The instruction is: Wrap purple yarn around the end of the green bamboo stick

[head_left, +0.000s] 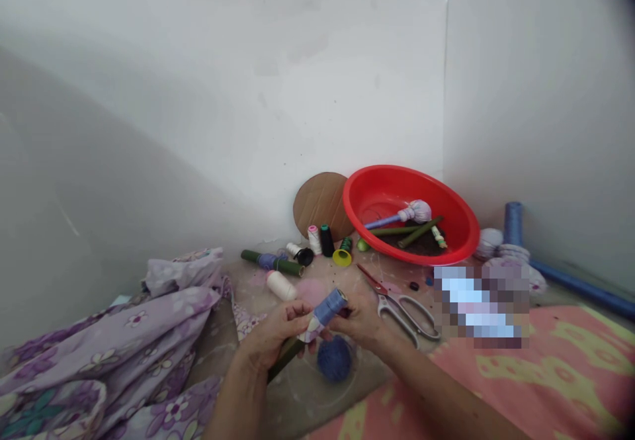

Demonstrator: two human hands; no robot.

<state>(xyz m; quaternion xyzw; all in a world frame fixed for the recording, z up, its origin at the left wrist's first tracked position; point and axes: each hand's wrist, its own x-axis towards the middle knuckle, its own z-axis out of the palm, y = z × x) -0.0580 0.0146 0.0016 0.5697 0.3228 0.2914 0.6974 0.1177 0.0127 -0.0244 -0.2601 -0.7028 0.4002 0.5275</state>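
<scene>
My left hand (pixel 278 331) is wrapped round a green bamboo stick (pixel 285 360), which slants up to the right. Blue yarn (pixel 329 308) is wound in tight turns about its upper end, and a strip of floral cloth (pixel 310 329) lies just below the winding. The fingers of my right hand (pixel 364 322) are closed against the wound end from the right side; their tips are partly hidden. Below both hands rests a ball of blue yarn (pixel 335 360). Scissors (pixel 399 304) with pale handles lie open to the right of my right hand.
A red basin (pixel 466 228) with sticks and a cloth-headed stick leans behind, beside a cardboard disc (pixel 317 205). Several thread spools (pixel 326 240) and a yarn-wrapped green stick (pixel 272 263) lie ahead. Purple floral cloth (pixel 149 321) is heaped left; pink-yellow cloth (pixel 555 380) lies right.
</scene>
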